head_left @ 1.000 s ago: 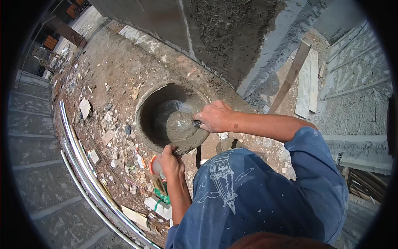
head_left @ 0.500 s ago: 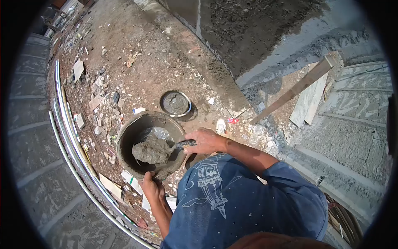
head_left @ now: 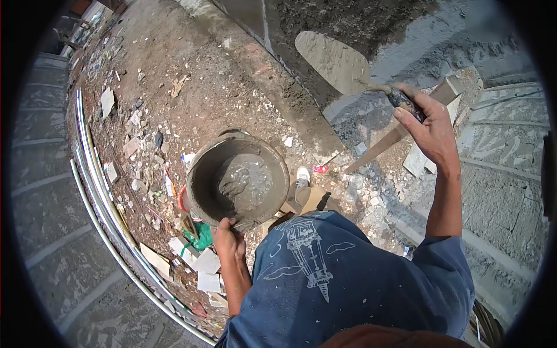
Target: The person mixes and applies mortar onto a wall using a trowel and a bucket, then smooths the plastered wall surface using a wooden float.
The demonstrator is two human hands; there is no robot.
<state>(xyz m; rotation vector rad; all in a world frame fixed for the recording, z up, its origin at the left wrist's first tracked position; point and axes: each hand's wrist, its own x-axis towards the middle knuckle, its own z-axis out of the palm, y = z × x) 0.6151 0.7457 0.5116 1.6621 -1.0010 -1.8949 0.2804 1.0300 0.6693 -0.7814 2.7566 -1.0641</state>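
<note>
My right hand (head_left: 430,124) is closed round the dark handle of a trowel (head_left: 335,62), out at the upper right. The trowel's broad blade overlaps the freshly mortared wall (head_left: 348,20) and shows a flat, grey-smeared face. Down on the left, my left hand (head_left: 230,239) grips the near rim of a mortar bucket (head_left: 281,182), its thumb over the edge. Wet grey mortar (head_left: 255,177) lies in the bottom of the bucket, which is held in front of my body with its mouth facing me.
A wooden plank (head_left: 383,145) leans at the right, near the wall's foot. Long pale pipes (head_left: 96,180) run along the left side. Rubble, broken tile pieces (head_left: 206,271) and a green scrap (head_left: 201,236) litter the ground. My shoe (head_left: 303,175) shows beyond the bucket.
My right hand has swung the trowel from over the bucket up and right to the wall. The heaped mortar no longer shows on its blade. The bucket has shifted right, hiding the small bowl.
</note>
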